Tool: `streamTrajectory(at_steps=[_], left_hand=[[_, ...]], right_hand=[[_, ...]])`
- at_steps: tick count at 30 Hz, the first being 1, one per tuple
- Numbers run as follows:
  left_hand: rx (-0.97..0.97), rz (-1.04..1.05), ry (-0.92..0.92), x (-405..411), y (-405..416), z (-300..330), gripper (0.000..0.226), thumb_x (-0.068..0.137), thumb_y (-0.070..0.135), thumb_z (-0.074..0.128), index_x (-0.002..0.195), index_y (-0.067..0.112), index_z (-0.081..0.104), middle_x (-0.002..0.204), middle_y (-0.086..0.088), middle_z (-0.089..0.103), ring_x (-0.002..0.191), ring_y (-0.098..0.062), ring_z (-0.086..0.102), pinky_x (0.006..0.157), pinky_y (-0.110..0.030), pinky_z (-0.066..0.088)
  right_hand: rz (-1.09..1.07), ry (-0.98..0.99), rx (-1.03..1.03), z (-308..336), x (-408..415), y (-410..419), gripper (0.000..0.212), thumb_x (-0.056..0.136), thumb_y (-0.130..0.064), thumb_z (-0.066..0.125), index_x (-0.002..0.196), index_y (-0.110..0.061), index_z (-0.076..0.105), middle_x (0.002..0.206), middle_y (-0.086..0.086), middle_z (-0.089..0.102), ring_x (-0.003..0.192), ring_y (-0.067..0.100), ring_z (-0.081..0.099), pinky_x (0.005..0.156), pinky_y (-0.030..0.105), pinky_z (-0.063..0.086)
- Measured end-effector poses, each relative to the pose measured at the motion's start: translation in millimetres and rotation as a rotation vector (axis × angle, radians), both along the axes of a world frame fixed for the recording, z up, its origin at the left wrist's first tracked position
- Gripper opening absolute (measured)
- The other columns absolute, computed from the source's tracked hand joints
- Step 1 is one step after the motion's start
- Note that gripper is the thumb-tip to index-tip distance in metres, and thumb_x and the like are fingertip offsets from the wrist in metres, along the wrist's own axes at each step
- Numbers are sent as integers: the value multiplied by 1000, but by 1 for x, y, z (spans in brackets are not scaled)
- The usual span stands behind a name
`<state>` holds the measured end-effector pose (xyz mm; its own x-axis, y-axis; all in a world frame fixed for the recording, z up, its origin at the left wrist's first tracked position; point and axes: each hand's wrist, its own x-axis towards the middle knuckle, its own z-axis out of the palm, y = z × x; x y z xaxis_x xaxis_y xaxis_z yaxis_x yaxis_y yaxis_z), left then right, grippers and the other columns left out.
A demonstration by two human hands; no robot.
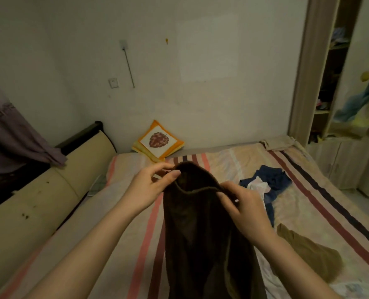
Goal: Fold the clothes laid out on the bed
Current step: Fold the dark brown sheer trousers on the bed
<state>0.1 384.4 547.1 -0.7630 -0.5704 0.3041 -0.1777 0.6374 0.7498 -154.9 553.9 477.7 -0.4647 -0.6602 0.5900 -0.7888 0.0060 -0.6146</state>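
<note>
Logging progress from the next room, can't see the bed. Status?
Both hands, left and right, pinching the dark brown garment at its top edge, held up. Blue clothes and tan garment unfolded on bed. Nothing obstructing.

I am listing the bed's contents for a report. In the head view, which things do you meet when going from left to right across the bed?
Left hand → brown garment, held up by both hands → right hand → blue clothes → tan garment.

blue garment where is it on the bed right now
In the head view the blue garment lies crumpled on the right side of the striped bed, with a white cloth on it, just beyond the right hand.
</note>
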Motion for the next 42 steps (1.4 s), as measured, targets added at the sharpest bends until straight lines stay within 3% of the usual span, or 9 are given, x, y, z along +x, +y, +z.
streamTrajectory(at_steps=[5, 10, 15, 18, 21, 28, 32, 36, 42], left_hand=[[77, -33, 22, 8, 22, -9, 68, 45, 55, 78, 108, 33, 65, 104, -1, 57, 88, -21, 62, 74, -26, 57], [-24, -64, 42, 11, 42, -15, 80, 45, 55, 81, 120, 42, 56, 114, 19, 50, 87, -7, 62, 78, -19, 54], [-207, -57, 108, 13, 52, -11, 26, 72, 46, 72, 96, 41, 66, 88, 20, 66, 84, 2, 61, 64, -11, 44], [-326, -2, 143, 20, 46, -1, 10, 82, 42, 65, 88, 35, 66, 81, 18, 65, 80, -2, 59, 62, -21, 44], [-507, 26, 112, 22, 43, 15, 10, 87, 46, 59, 84, 37, 60, 77, 17, 62, 75, -4, 58, 60, -32, 48], [-670, 49, 133, 18, 44, 55, 22, 85, 48, 48, 91, 30, 58, 82, 5, 63, 81, -18, 59, 65, -36, 46], [-620, 95, 150, 35, 30, 76, 15, 86, 44, 56, 85, 29, 59, 73, 8, 58, 73, -16, 56, 61, -32, 40], [-467, 131, 216, 56, 12, 90, 12, 82, 40, 59, 80, 28, 60, 77, 4, 62, 80, -21, 59, 73, -41, 47], [-435, 199, 221, 84, -21, 95, 10, 86, 33, 63, 80, 25, 61, 78, 3, 61, 79, -20, 58, 71, -40, 46]], right_hand=[[30, 51, 56, 26, -5, 13, 11, 90, -23, 59, 97, -27, 66, 77, -20, 62, 76, -5, 60, 64, 13, 47], [75, -7, 83, 44, -3, 27, 9, 90, -20, 59, 92, -24, 67, 79, -21, 62, 82, -9, 58, 67, 14, 47], [93, -30, 151, 55, -3, 46, 13, 90, -22, 59, 98, -19, 68, 84, -10, 67, 81, 1, 62, 73, 25, 52], [172, -65, 210, 60, -8, 58, 14, 89, -22, 59, 99, -19, 68, 86, -6, 68, 82, 5, 63, 75, 32, 54], [219, -44, 276, 58, -7, 59, 11, 87, -21, 63, 97, -26, 65, 86, -8, 66, 81, 1, 62, 73, 25, 55], [160, -120, 230, 19, 7, 41, 37, 76, -15, 70, 101, -39, 54, 92, -16, 62, 84, -8, 58, 64, 7, 45], [135, -158, 248, -3, 15, 35, 37, 74, -16, 67, 103, -36, 54, 91, -11, 63, 79, 2, 61, 64, 22, 54], [135, -204, 258, -14, 20, 26, 25, 76, -11, 65, 88, -31, 56, 78, -8, 60, 68, -4, 58, 56, 14, 45], [176, -321, 109, -17, 38, 7, 17, 88, -12, 61, 82, -28, 60, 70, -5, 61, 62, -1, 58, 54, 13, 43]])
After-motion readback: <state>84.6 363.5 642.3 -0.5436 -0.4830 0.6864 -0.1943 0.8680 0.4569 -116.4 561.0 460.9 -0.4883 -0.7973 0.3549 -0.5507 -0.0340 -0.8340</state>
